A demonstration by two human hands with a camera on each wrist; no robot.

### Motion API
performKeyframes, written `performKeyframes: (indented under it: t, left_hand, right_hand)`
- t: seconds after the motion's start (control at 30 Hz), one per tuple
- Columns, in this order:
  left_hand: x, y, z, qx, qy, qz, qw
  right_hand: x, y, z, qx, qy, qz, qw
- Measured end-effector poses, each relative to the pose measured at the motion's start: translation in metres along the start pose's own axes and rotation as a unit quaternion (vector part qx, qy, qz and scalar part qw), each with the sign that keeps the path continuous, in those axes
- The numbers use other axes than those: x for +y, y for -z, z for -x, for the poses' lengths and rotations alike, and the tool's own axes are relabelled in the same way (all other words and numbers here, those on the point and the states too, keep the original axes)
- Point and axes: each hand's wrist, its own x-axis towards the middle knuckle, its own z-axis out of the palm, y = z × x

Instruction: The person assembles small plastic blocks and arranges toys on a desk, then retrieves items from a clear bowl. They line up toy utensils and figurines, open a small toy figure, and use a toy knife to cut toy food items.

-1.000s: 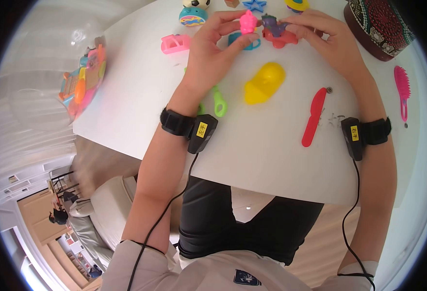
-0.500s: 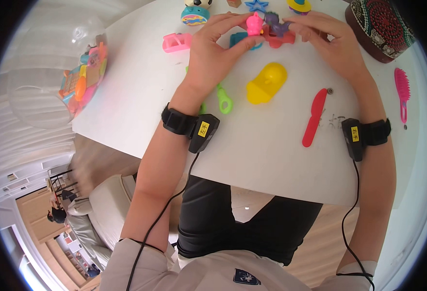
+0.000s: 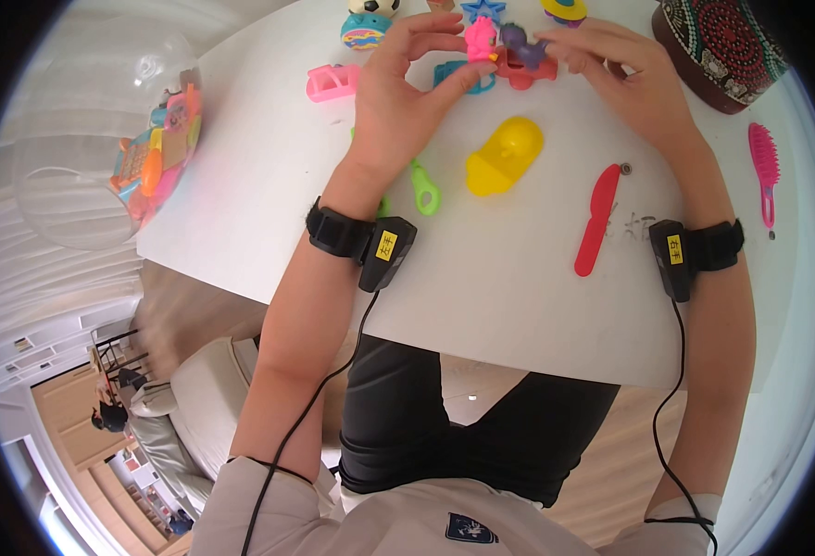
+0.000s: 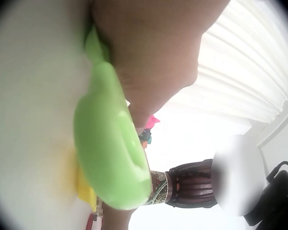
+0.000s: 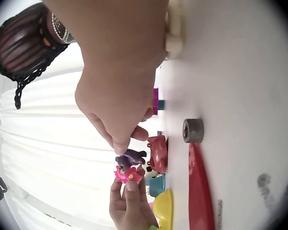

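Observation:
The left hand point(image 3: 406, 97) pinches a small pink figure point(image 3: 482, 41) between thumb and fingers near the table's far side. Beside it, the right hand point(image 3: 632, 82) pinches a dark purple figure point(image 3: 522, 46). In the right wrist view the purple figure point(image 5: 130, 159) and pink figure point(image 5: 128, 174) are close together above the table; whether they touch, I cannot tell. A red toy point(image 3: 526, 74) stands below the purple figure, and a teal toy point(image 3: 463, 78) lies below the pink one. In the left wrist view a green handle point(image 4: 108, 139) covers much of the left hand's work.
A yellow toy point(image 3: 506, 156), a green-handled item point(image 3: 424, 189) and a red knife-shaped toy point(image 3: 597, 221) lie nearer the body. A pink toy point(image 3: 332, 82) is at left, a drum point(image 3: 718, 51) and pink brush point(image 3: 764, 171) at right. A blue star point(image 3: 483, 11) lies farther back.
Both small figures have shifted slightly in the hands' grip, the purple one now tilted differently beside the pink one. The whole head view has shifted slightly.

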Motion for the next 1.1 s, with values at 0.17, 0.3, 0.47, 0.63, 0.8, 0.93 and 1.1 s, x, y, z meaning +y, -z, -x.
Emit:
performKeyframes:
  t: [0.17,0.3,0.47,0.63,0.8,0.93,1.1]
  left_hand:
    - [-0.001,0.001,0.000,0.002,-0.012,-0.015,1.000]
    - [-0.002,0.001,0.000,-0.006,-0.018,-0.003,1.000]
    - [-0.001,0.001,-0.004,0.012,-0.026,-0.051,0.998]
    - [-0.011,0.002,-0.002,0.026,-0.030,-0.059,0.997]
    - [-0.015,0.003,0.000,0.024,0.003,-0.021,0.999]
    - [-0.004,0.012,-0.004,0.008,0.065,0.112,0.992]
    - [-0.014,0.021,-0.003,-0.029,0.069,0.138,0.988]
  right_hand:
    - [0.004,0.002,0.000,-0.020,0.009,-0.012,1.000]
    - [-0.018,0.001,-0.007,-0.006,-0.088,-0.067,0.994]
    - [-0.019,0.000,-0.009,0.004,-0.065,-0.049,0.997]
    - [-0.006,-0.010,-0.009,-0.025,-0.059,-0.047,0.997]
    - [0.007,-0.013,-0.004,-0.061,-0.095,-0.052,0.992]
    - [0.008,-0.011,-0.003,-0.059,-0.046,-0.030,0.997]
    - [-0.002,-0.011,-0.004,-0.057,-0.073,-0.029,0.995]
